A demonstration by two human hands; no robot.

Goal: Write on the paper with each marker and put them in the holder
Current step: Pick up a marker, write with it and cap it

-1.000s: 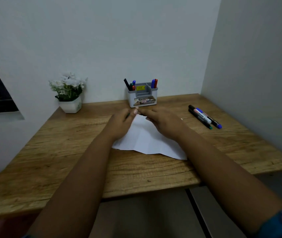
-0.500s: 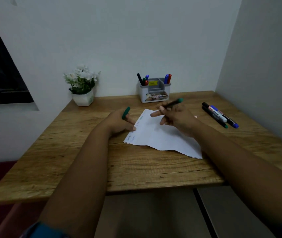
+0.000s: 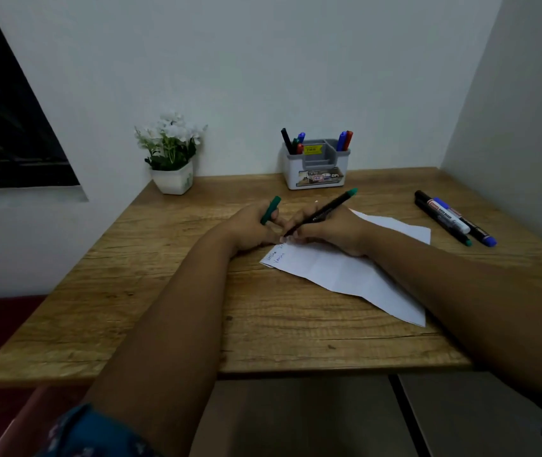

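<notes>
Marker tip lowered onto the paper since half a second ago.
Right hand (image 3: 329, 230) fingers grip the green marker (image 3: 320, 212); left hand (image 3: 253, 227) fingers hold its cap (image 3: 270, 210) on the paper's (image 3: 345, 268) nine o'clock edge.

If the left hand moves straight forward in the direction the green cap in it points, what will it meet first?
The left hand holds the green cap, which points up and away toward the marker holder. Bare desk lies between, so the holder probably comes first, though depth is hard to judge.
</notes>
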